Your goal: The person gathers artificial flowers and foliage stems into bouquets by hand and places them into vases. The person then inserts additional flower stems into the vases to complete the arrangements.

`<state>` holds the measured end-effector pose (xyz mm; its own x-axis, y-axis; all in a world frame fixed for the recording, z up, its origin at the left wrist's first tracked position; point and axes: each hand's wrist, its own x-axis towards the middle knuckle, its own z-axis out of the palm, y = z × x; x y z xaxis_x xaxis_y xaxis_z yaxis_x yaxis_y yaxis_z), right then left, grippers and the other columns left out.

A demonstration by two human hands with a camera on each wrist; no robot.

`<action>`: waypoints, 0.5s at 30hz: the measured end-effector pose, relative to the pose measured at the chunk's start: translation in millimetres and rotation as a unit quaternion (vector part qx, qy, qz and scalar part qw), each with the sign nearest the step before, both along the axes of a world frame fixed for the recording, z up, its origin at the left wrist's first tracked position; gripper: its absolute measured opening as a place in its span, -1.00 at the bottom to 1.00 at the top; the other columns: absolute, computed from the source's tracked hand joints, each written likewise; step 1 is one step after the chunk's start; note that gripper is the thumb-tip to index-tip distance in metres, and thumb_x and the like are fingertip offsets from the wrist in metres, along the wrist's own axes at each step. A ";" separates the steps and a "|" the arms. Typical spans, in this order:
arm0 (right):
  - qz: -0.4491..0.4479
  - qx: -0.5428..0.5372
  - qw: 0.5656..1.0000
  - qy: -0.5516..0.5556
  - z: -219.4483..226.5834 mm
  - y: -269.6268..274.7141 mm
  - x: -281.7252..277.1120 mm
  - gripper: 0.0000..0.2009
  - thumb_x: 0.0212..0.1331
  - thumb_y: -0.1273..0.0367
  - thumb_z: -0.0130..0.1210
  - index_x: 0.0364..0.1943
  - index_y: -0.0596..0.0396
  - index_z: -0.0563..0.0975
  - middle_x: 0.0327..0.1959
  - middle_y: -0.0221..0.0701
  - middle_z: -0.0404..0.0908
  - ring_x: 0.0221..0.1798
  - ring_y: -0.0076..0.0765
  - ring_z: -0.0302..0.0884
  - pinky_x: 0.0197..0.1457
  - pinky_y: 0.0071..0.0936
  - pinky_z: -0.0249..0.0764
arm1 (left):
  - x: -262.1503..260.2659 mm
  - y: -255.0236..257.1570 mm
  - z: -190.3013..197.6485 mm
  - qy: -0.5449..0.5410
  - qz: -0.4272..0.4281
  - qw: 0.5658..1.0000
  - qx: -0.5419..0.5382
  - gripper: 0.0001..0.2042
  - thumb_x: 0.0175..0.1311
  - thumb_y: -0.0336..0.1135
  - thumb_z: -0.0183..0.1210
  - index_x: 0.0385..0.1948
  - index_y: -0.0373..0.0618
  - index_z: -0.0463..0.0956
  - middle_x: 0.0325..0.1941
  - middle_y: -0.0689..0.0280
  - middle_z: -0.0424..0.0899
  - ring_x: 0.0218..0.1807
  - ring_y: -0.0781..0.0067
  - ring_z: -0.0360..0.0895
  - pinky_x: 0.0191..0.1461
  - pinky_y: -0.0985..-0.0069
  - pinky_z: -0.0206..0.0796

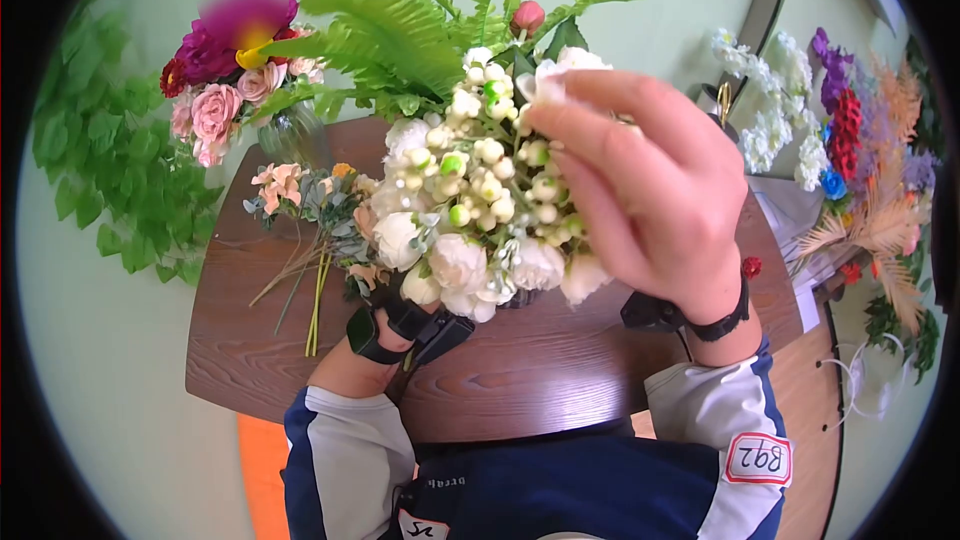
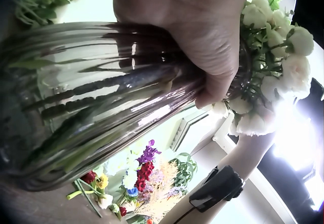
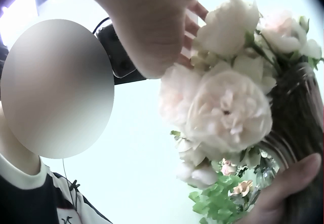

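A ribbed glass vase holds a full bouquet of white roses, white berry sprays, fern fronds and one pink bud. My left hand grips the vase just below the blooms, thumb across the glass; in the head view the flowers hide that hand. At the top of the bouquet, my right hand pinches a white flower between thumb and forefinger. Its fingertips are partly behind blooms in the right wrist view. Dark stems show through the glass.
Peach flower stems lie on the brown table at left. Behind them stands another glass vase with pink roses. Hanging green leaves are at far left. White blossoms and dried fronds are at right.
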<state>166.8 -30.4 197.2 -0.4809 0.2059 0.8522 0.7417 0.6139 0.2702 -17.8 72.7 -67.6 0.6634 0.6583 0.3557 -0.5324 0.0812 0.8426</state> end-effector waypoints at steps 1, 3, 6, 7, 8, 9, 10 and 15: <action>-0.002 -0.025 1.000 0.019 1.0 2.7 1.2 -0.84 -0.08 0.48 0.08 -0.36 0.19 0.58 -0.34 -0.19 0.57 -0.37 -0.22 0.56 -0.34 -0.45 0.46 | -2.2 5.7 3.3 -0.003 0.001 1.000 -0.003 -0.63 0.20 -0.16 0.10 -0.04 -0.16 0.33 -0.09 0.30 0.45 -0.06 0.44 0.42 0.03 0.45 0.31; -0.010 -0.040 0.999 0.011 5.4 7.6 2.0 -0.85 0.01 0.46 0.05 -0.34 0.21 0.58 -0.31 -0.16 0.58 -0.37 -0.22 0.57 -0.34 -0.46 0.47 | -7.3 0.8 1.3 -0.007 0.002 1.000 -0.008 -0.63 0.20 -0.16 0.10 -0.04 -0.16 0.33 -0.09 0.29 0.45 -0.06 0.44 0.42 0.03 0.45 0.31; 0.021 -0.106 0.994 -0.016 6.9 16.3 2.4 -0.83 0.04 0.44 0.00 -0.32 0.22 0.57 -0.25 -0.09 0.57 -0.27 -0.11 0.58 -0.26 -0.39 0.49 | -5.5 -1.4 4.0 -0.012 0.002 1.000 -0.012 -0.63 0.20 -0.16 0.10 -0.04 -0.16 0.33 -0.09 0.29 0.45 -0.06 0.44 0.42 0.03 0.45 0.31; 0.022 -0.106 0.994 -0.015 6.2 15.8 2.2 -0.83 0.04 0.44 0.00 -0.32 0.22 0.57 -0.25 -0.09 0.57 -0.27 -0.11 0.58 -0.26 -0.39 0.49 | -1.0 1.9 7.6 -0.013 0.001 1.000 -0.013 -0.63 0.20 -0.16 0.10 -0.04 -0.16 0.33 -0.09 0.29 0.45 -0.06 0.44 0.42 0.03 0.45 0.31; 0.018 -0.104 0.994 -0.025 4.9 14.1 2.1 -0.81 0.04 0.43 -0.01 -0.30 0.22 0.57 -0.24 -0.09 0.57 -0.22 -0.07 0.57 -0.22 -0.36 0.49 | -3.5 1.9 8.8 -0.014 0.001 1.000 -0.014 -0.63 0.20 -0.16 0.10 -0.04 -0.16 0.33 -0.09 0.29 0.45 -0.06 0.44 0.42 0.03 0.45 0.31; 0.014 -0.102 0.994 -0.034 3.1 11.5 2.5 -0.79 0.05 0.41 -0.01 -0.28 0.23 0.56 -0.23 -0.08 0.57 -0.18 -0.02 0.56 -0.18 -0.33 0.48 | 0.7 3.4 11.0 -0.016 0.001 1.000 -0.016 -0.63 0.20 -0.15 0.10 -0.04 -0.16 0.33 -0.09 0.29 0.45 -0.06 0.44 0.42 0.03 0.45 0.31; -0.013 -0.132 0.990 -0.044 -1.2 6.4 4.2 -0.72 0.04 0.37 -0.01 -0.19 0.23 0.54 -0.18 -0.09 0.56 -0.06 0.02 0.51 -0.03 -0.23 0.42 | 1.9 4.0 12.3 -0.018 0.001 1.000 -0.018 -0.63 0.20 -0.15 0.10 -0.04 -0.16 0.33 -0.09 0.29 0.45 -0.06 0.44 0.42 0.03 0.45 0.31; -0.070 -0.126 0.986 -0.081 -1.2 -13.4 6.7 -0.61 0.09 0.23 -0.05 -0.11 0.24 0.51 -0.12 -0.13 0.55 0.07 -0.02 0.44 0.15 -0.13 0.25 | 6.5 1.9 17.4 -0.024 -0.003 0.999 -0.025 -0.63 0.20 -0.15 0.09 -0.04 -0.17 0.33 -0.09 0.29 0.45 -0.06 0.44 0.42 0.03 0.45 0.31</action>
<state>173.5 -43.8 196.0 -0.5588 0.4756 0.6794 0.7831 0.5722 0.2435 -11.4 74.6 -50.2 0.6504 0.6720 0.3542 -0.5711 0.1251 0.8113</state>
